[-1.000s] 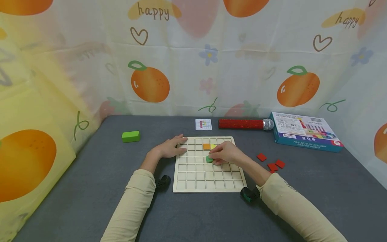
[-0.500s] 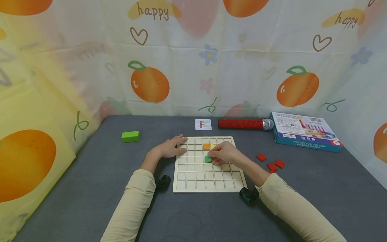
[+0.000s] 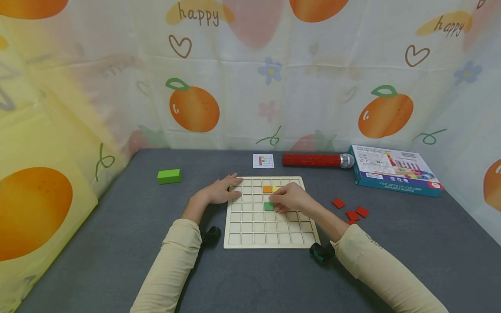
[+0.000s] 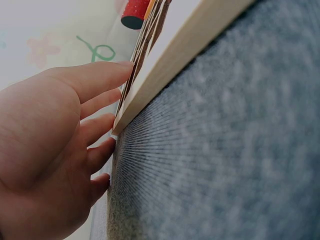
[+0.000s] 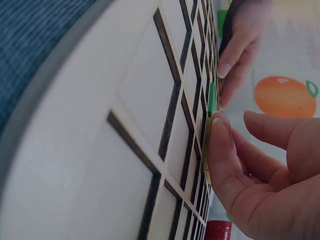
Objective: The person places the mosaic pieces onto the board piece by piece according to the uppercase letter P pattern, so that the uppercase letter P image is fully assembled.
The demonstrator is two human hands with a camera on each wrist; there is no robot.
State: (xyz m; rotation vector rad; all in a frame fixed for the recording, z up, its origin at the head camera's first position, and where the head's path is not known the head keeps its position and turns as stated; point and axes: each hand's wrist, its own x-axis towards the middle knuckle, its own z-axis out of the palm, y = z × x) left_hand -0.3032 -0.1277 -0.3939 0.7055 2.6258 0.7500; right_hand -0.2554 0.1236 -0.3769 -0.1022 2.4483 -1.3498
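Lowered from its earlier tilt, the green tile (image 3: 268, 206) lies flat on the gridded board (image 3: 259, 228), frame centre; right hand (image 3: 292, 198) beside it, fingertips parted, released; left hand (image 3: 218, 191), fingers extended, at the board's upper-left edge.

Near the grey table (image 3: 250, 282)'s far left corner lies a green block (image 3: 169, 177). A red microphone (image 3: 312, 160) lies along the far edge, its silver head (image 3: 346, 161) just beside a box (image 3: 397, 171) at the far right corner; behind that edge hangs an orange-printed cloth (image 3: 235, 100).

Green tile (image 3: 268, 206), cream gridded board (image 3: 247, 239), red squares (image 3: 339, 203)
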